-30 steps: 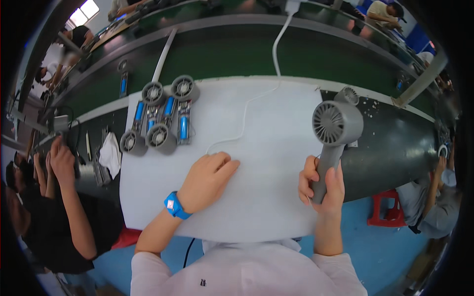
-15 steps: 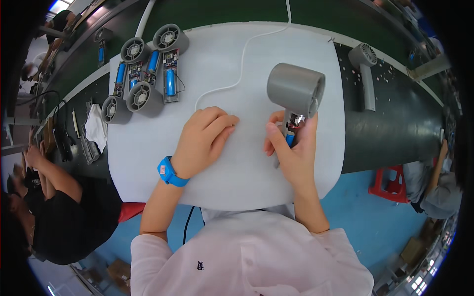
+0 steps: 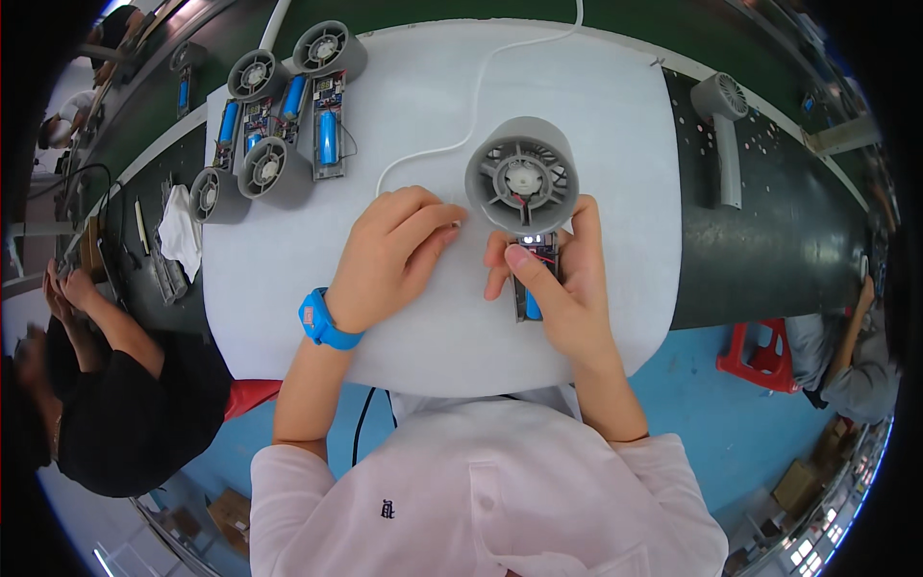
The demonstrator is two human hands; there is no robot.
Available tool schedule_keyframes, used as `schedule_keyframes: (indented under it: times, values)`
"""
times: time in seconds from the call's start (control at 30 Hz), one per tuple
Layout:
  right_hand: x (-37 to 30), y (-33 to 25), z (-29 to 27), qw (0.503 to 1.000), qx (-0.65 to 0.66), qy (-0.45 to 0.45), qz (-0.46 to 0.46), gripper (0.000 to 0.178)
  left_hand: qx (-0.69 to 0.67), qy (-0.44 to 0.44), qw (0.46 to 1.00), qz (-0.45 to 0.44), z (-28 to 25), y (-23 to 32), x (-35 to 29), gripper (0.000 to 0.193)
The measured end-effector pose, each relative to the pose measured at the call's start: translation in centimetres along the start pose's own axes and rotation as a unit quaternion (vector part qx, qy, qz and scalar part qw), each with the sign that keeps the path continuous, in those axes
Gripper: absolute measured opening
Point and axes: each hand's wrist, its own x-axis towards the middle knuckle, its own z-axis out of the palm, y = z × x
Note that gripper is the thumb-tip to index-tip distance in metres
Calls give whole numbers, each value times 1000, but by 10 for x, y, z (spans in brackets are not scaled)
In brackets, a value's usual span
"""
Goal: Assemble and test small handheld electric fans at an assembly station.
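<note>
My right hand (image 3: 562, 288) grips the open handle of a grey hair-dryer body (image 3: 522, 183), whose round fan end faces up at me. A blue battery cell and a small circuit board show inside the handle under my thumb. My left hand (image 3: 389, 258), with a blue wristband, rests on the white table mat (image 3: 615, 144) just left of the dryer. It pinches the plug end of a thin white cable (image 3: 461, 125) that runs off to the back.
Several open grey dryer bodies (image 3: 279, 115) with blue cells lie at the mat's back left. One finished grey dryer (image 3: 726, 125) lies on the dark conveyor belt (image 3: 788, 231) at right. A person in black sits at left, another by a red stool at right.
My right hand has drawn the dryer from the belt to the mat's middle and turned it, so the fan end faces up. My left hand has closed on the cable end.
</note>
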Motion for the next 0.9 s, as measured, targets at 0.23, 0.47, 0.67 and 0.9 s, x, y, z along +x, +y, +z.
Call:
schedule_keyframes:
  times: [0.23,0.47,0.67,0.9]
  values:
    - [0,-3,0,1000,9,3,12,45,-11,6,1000,-9,1,0,-2,18]
    - [0,-8,-1,999,11,-8,34,43,-29,10,999,-18,1,-2,-2,17]
    - [2,-9,-2,997,48,-47,37,31,-12,21,1000,-9,-3,-6,-4,16]
    - [-57,-69,17,874,338,171,-304,62,-18,24,999,15,-4,-9,-7,20]
